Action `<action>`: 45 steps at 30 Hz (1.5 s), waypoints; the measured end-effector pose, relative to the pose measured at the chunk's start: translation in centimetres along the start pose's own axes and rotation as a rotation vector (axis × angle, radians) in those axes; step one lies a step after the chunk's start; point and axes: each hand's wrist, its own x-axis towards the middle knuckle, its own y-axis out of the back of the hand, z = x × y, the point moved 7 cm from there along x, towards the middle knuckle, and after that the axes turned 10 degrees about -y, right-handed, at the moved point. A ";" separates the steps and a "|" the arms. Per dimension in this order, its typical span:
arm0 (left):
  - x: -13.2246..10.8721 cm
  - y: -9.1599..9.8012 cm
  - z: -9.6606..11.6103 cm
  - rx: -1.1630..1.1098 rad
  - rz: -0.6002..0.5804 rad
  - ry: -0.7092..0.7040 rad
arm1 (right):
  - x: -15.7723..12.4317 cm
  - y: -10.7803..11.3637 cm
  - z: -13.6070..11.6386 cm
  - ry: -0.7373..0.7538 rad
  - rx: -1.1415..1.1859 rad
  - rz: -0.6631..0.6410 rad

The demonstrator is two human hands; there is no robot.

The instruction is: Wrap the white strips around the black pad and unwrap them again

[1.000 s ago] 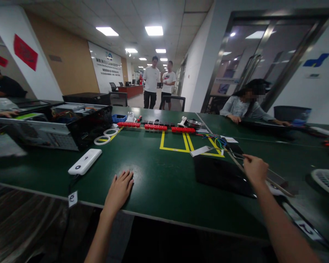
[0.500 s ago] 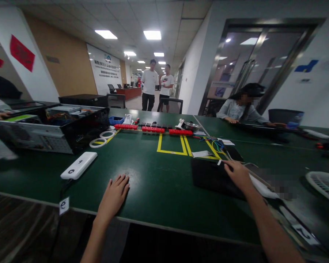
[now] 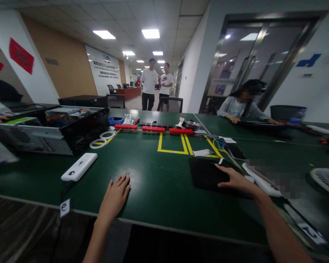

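My left hand (image 3: 114, 198) lies flat on the green table (image 3: 159, 182), fingers stretched out, holding nothing. A white power bank (image 3: 79, 166) with a cable lies to its left. My right hand (image 3: 235, 179) rests open on a black mat (image 3: 205, 174), fingers extended over its right part. Just right of that hand lie a white flat device (image 3: 259, 181) and a dark phone (image 3: 235, 151).
An open computer case (image 3: 52, 129) stands at the left, white tape rings (image 3: 101, 138) beside it. Red strips (image 3: 153, 128), yellow tape outlines (image 3: 172, 144), coloured wires (image 3: 216, 141) and a metal bowl (image 3: 192, 125) lie further back. A seated person (image 3: 242, 106) is opposite right; two people stand in the corridor. A fan grille (image 3: 327, 180) sits far right.
My right hand has moved left, from a pinch near the phone and thin rod to lying open on the black mat. My left hand has stayed in place.
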 end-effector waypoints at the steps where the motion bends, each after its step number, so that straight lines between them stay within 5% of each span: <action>1: 0.0 0.0 0.0 0.001 0.002 -0.001 | 0.0 -0.3 -0.3 0.004 0.001 -0.026; 7: 0.0 -0.2 -0.2 -0.003 0.017 -0.003 | 0.1 -2.0 -4.3 0.111 -0.027 -0.087; 17: 0.1 0.0 0.1 0.017 -0.001 -0.004 | -1.6 -4.9 -14.7 0.399 -0.302 0.097; 31: 0.1 -0.5 -0.3 -0.001 0.008 -0.004 | -2.6 -6.6 -19.6 0.482 -0.296 0.114; 35: 0.1 -0.5 -0.2 0.003 0.001 -0.003 | -2.1 -4.9 -18.5 0.565 -0.146 0.092; 38: 0.1 -0.2 -0.1 0.005 0.001 -0.003 | -0.5 -1.2 -15.1 0.524 -0.042 0.274; 42: 0.1 0.1 0.1 0.006 0.015 -0.005 | 1.9 3.7 -6.1 0.121 -0.168 0.636; 45: 0.0 0.0 0.0 0.003 0.016 -0.005 | 3.1 4.4 0.5 -0.179 -0.255 0.633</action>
